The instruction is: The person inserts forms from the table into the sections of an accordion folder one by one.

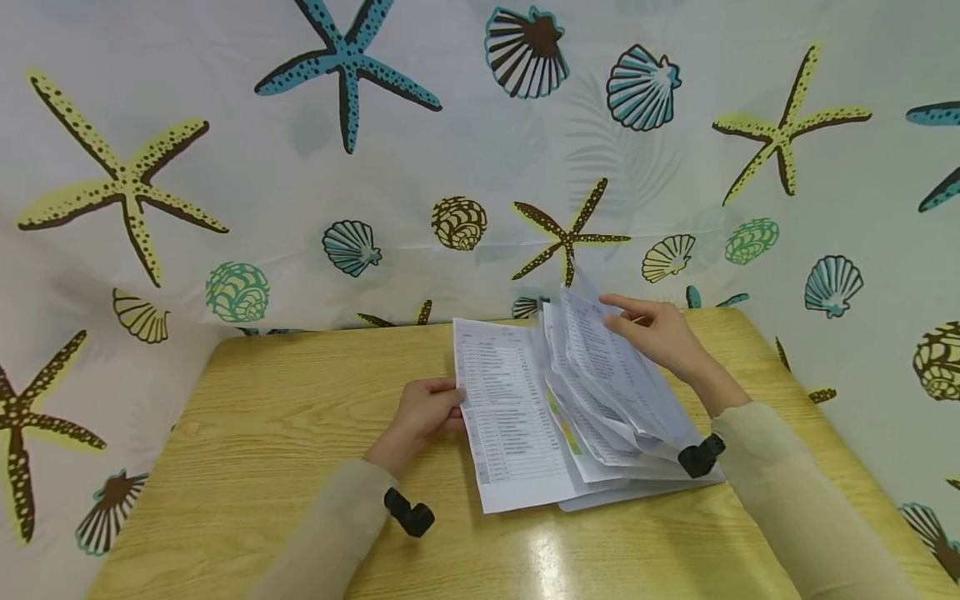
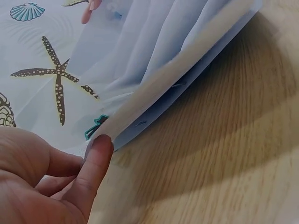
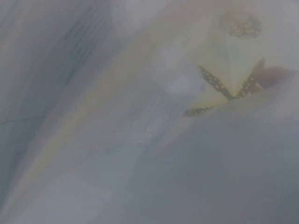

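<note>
On the wooden table lies a fanned-out stack of printed sheets [image 1: 510,417], covered in table-like rows of text. My left hand [image 1: 429,408] pinches its left edge between thumb and fingers; the left wrist view shows the fingertips [image 2: 100,144] on that edge. Several sheets stand raised on the right half, curving over one another. At their upper edge my right hand [image 1: 660,333] holds a thin sheet [image 1: 588,287] with thumb and forefinger. A bluish backing [image 1: 637,493] lies under the pile. Pale, see-through sheeting [image 3: 140,140] fills the right wrist view.
A green and yellow strip [image 1: 567,429] shows between the sheets. The wooden table [image 1: 300,417] extends left and in front of the stack. A cloth [image 1: 420,167] printed with starfish and shells hangs behind the table and along its sides. Each wrist wears a small black camera [image 1: 408,512].
</note>
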`<state>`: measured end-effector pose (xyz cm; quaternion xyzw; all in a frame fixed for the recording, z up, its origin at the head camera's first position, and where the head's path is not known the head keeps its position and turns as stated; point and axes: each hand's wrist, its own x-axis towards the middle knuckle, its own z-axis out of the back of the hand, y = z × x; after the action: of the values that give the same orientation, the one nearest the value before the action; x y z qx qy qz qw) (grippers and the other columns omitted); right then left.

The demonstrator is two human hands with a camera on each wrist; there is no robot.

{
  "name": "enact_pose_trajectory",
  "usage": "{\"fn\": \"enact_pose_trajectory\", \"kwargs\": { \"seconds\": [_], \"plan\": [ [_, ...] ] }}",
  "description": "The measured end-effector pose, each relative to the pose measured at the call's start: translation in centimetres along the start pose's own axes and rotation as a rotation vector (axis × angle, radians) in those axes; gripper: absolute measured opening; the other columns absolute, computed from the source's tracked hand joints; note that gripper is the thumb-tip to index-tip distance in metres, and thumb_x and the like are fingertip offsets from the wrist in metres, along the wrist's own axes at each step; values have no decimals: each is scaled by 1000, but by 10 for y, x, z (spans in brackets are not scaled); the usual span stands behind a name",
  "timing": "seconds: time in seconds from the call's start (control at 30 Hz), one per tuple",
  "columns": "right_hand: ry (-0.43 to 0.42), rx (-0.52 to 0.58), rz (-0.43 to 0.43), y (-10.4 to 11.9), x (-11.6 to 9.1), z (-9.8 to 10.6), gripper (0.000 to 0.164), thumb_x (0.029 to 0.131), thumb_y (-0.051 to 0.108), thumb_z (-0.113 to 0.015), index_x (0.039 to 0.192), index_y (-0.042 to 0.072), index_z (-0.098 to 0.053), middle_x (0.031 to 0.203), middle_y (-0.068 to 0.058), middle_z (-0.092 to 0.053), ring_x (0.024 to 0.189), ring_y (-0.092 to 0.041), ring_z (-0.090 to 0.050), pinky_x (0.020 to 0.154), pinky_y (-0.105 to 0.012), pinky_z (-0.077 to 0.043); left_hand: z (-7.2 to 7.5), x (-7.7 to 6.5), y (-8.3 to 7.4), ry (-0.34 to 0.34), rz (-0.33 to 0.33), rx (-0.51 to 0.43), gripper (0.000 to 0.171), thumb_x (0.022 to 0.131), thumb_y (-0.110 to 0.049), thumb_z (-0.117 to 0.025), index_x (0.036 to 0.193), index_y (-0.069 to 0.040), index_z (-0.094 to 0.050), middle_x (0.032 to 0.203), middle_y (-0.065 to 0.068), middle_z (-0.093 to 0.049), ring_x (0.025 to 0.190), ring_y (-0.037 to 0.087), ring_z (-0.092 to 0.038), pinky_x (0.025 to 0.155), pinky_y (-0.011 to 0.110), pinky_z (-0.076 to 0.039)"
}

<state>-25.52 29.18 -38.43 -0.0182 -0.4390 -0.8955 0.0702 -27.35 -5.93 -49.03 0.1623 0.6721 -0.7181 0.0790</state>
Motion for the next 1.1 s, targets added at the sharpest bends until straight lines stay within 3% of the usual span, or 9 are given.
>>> {"fn": "enact_pose_trajectory", "kwargs": {
  "seconds": [0.27,0.57,1.1],
  "plan": [
    [0,2,6,0,1,0,46,107,31,-62,150,14,-60,123,-21,-72,91,-23,-61,65,-30,-43,-5,2,3,-64,-10,-13,39,104,-11,-66,140,5,-63,106,17,-74,74,11,-71,72,29,-66],
    [4,7,11,-2,3,0,46,107,31,-62,150,16,-60,123,-19,-72,93,-22,-62,66,-30,-43,-11,6,4,-12,0,-45,38,105,-7,-60,142,5,-61,118,25,-74,82,14,-74,77,31,-66],
    [1,0,3,-3,2,2,46,107,33,-63,150,18,-61,124,-19,-72,92,-22,-63,69,-32,-45,-31,13,6,4,-10,-91,33,103,-6,-64,136,1,-66,113,23,-76,82,18,-77,77,35,-67]
  ]
}}
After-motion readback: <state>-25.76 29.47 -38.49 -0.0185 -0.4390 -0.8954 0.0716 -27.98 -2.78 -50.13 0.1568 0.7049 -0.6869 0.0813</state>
